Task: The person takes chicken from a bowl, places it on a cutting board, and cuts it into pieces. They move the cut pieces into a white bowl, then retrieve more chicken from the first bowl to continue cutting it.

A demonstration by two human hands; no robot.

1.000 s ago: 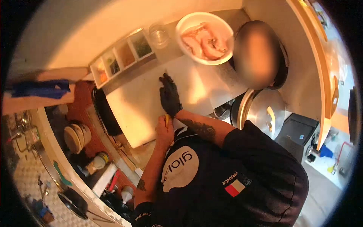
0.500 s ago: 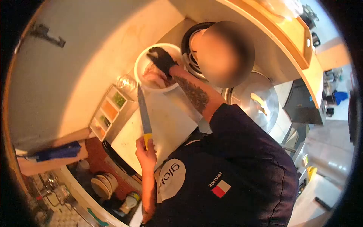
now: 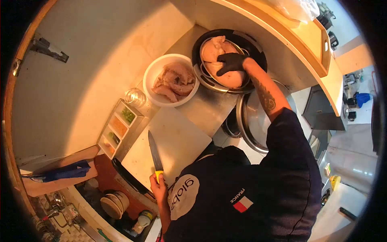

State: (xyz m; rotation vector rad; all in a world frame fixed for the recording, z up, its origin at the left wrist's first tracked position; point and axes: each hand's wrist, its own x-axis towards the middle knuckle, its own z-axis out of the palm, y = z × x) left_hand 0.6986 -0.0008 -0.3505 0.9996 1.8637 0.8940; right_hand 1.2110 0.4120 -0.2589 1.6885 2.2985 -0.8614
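My left hand [image 3: 158, 184] is closed around the yellow handle of a long kitchen knife [image 3: 155, 151]. Its blade points up and away over a white cutting board [image 3: 185, 133]. My right hand [image 3: 232, 63], in a black glove, curls its thumb and fingers around a pale piece of raw meat that looks like chicken [image 3: 211, 51]. More of this meat fills the metal bowl [image 3: 225, 89] beneath it. To the left, a white bowl [image 3: 150, 66] holds pinkish cut pieces of meat [image 3: 175, 80]; neither hand touches it.
A divided tray of chopped garnishes [image 3: 119, 126] and a clear glass jar [image 3: 135, 97] stand left of the board. A large metal pot [image 3: 244, 121] is below the counter at right. A wooden tray [image 3: 322, 52] rests on the upper shelf.
My right hand has left the white bowl and moved right onto the raw chicken in the metal bowl. My left hand, still holding the knife, has shifted slightly lower in view.
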